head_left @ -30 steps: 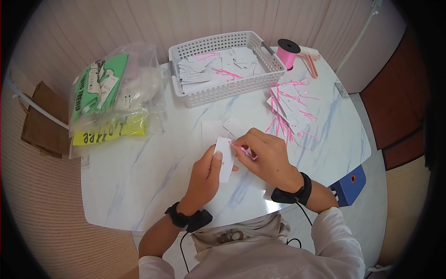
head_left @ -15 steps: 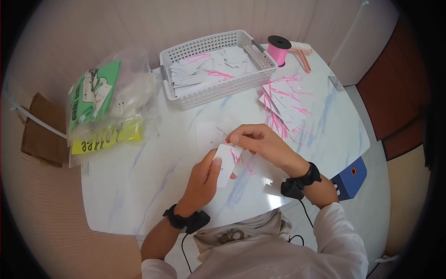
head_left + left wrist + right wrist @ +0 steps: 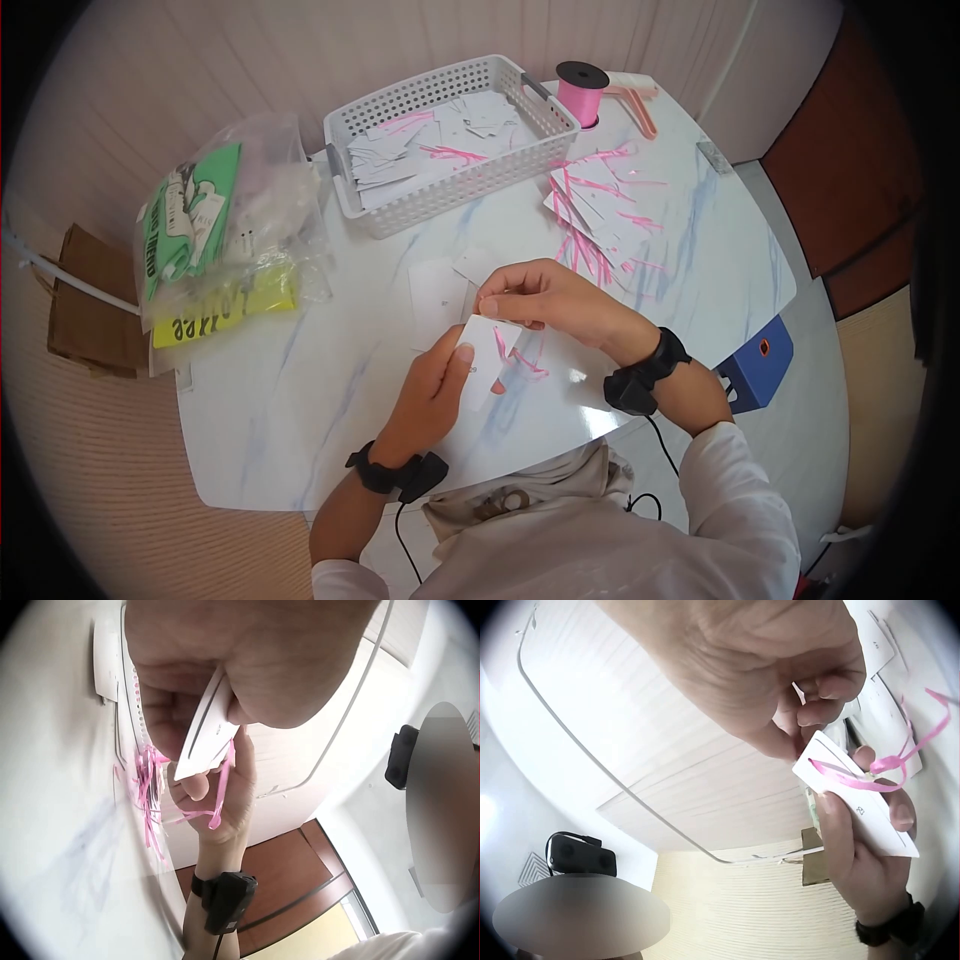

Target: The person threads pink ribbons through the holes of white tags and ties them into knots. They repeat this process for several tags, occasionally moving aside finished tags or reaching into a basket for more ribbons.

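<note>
Fingers of the left hand (image 3: 425,388) hold a white card (image 3: 484,362) between thumb and fingertips, the thumb lying on its printed face. The card is raised above the pale, blue-veined surface (image 3: 300,420), near its front edge, and tilted; the left wrist view shows it almost edge-on. A pink ribbon (image 3: 889,762) starts near one corner of the card, crosses its face and hangs in loose loops beyond its side.

The right hand (image 3: 560,303) is bent over the card's far end, its thumb and forefinger drawn close together right at a corner. I cannot tell whether they pinch the card there or only touch it. Both wrists wear black strapped devices (image 3: 632,391).

Just beyond the hands, loose white cards (image 3: 436,295) lie flat on the surface. Further off to the right, a fanned pile of ribboned cards (image 3: 592,215) lies with its pink ends spread out. Behind stands a white perforated basket (image 3: 470,187) holding more cards, some with pink strands. Beside the basket are a pink ribbon spool (image 3: 579,104) with a black flange and a peach-coloured implement (image 3: 645,118). Clear plastic bags (image 3: 285,235) with green and yellow contents sit at the left.
</note>
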Available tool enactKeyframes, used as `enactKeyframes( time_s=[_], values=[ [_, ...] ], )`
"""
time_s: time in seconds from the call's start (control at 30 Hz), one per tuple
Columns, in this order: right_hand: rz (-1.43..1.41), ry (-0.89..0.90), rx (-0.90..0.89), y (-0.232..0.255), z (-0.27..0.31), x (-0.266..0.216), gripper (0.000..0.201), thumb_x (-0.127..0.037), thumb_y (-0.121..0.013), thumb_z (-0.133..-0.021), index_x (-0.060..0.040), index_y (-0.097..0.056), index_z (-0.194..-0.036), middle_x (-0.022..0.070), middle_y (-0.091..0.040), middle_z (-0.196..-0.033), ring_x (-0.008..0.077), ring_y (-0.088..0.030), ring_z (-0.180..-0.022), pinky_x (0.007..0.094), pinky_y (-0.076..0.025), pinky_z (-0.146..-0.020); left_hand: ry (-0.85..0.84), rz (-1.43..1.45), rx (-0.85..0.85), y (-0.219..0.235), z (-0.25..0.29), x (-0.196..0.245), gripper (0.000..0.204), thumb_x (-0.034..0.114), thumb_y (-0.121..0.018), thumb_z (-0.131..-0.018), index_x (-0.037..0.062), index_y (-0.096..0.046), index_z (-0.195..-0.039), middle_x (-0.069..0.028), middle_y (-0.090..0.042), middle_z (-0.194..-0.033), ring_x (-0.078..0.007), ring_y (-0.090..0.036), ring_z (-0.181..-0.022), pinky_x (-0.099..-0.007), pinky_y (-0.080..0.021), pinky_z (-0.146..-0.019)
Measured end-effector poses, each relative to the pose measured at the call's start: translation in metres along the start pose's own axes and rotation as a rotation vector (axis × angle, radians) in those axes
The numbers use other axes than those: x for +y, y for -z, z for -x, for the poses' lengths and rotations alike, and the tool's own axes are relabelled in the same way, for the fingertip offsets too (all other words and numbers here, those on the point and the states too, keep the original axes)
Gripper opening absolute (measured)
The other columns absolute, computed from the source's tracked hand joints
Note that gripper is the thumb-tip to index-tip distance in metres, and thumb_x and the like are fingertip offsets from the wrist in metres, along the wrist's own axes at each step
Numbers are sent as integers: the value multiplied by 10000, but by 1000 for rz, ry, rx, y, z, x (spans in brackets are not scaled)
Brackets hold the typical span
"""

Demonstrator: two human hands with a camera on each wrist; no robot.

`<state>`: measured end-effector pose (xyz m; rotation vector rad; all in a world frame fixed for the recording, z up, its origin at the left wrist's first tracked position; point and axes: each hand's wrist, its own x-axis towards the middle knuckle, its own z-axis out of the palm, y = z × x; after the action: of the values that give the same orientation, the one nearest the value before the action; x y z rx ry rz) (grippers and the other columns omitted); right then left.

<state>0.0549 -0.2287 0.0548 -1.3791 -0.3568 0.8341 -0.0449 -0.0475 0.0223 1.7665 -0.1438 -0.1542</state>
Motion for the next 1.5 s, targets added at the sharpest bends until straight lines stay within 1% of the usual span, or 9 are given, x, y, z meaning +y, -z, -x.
enactKeyframes(
  time_s=[0.17, 0.23, 0.73, 0.87, 0.97, 1.03, 1.17, 1.27, 1.5],
  values=[
    [-41, 37, 42, 11, -7, 8, 180, -245, -603, -911, -68, -635, -912, -68, -497, -683, 21, -367, -574, 191, -285, -521, 19, -34, -35, 3, 0, -1, 302, 207, -334, -1013, 2, -514, -1143, -80, -652, -741, -106, -515, -640, -268, -409, -618],
    [-191, 106, 308, 16, -9, 6, 186, -263, -599, -919, -78, -622, -929, -67, -521, -713, 18, -382, -568, 188, -303, -523, 37, 32, -85, 3, 0, 10, 354, 196, -285, -1013, -28, -514, -1163, -110, -642, -957, -130, -626, -732, -258, -479, -710],
    [-196, 270, 522, 12, -11, 0, 272, -268, -558, -947, -34, -595, -1080, 2, -648, -912, 32, -494, -625, 185, -407, -558, -24, 150, 15, 0, 0, 13, 380, 257, -308, -1017, -25, -475, -1208, -100, -629, -918, -131, -612, -721, -259, -482, -663],
    [35, 403, 534, 12, -3, 1, 302, -236, -552, -939, 3, -603, -1115, 31, -654, -941, 63, -548, -686, 208, -436, -587, 19, 246, 172, 4, -3, 13, 347, 210, -282, -1027, -5, -470, -1225, -90, -642, -878, -115, -625, -756, -235, -468, -663],
    [198, 423, 295, 4, 9, -3, 294, -220, -554, -936, -21, -607, -1146, 19, -654, -910, 61, -558, -679, 213, -438, -552, 72, 218, 286, 7, -5, 7, 340, 219, -284, -1028, -1, -476, -1203, -106, -633, -921, -119, -631, -749, -237, -471, -624],
    [235, 151, -168, -5, 19, -14, 302, -199, -561, -930, -19, -600, -1168, 19, -644, -849, 58, -553, -639, 216, -429, -507, -1, 174, 363, 5, -7, 5, 337, 228, -285, -1028, 3, -475, -1193, -108, -632, -932, -123, -634, -740, -243, -473, -632],
    [225, 228, 30, -25, 11, 12, 378, -168, -592, -913, 5, -550, -1246, 37, -620, -806, 62, -496, -564, 225, -401, -487, -104, -13, 366, 8, -8, -4, 342, 237, -280, -1029, 7, -466, -1201, -108, -629, -953, -130, -644, -747, -243, -477, -638],
    [250, 276, 223, -23, 5, 18, 363, -170, -614, -902, 8, -573, -1216, 36, -611, -800, 67, -452, -551, 233, -384, -503, 34, 135, 315, 3, -5, 6, 341, 223, -282, -1028, 2, -467, -1210, -104, -623, -981, -131, -646, -753, -245, -479, -643],
    [418, 347, 289, -23, 4, 18, 251, -178, -641, -883, -29, -667, -1084, 40, -588, -796, 81, -435, -582, 246, -380, -531, 12, 68, 168, 0, -5, 4, 372, 221, -289, -1022, 3, -453, -1275, -92, -627, -940, -137, -653, -766, -249, -487, -652]
  ],
)
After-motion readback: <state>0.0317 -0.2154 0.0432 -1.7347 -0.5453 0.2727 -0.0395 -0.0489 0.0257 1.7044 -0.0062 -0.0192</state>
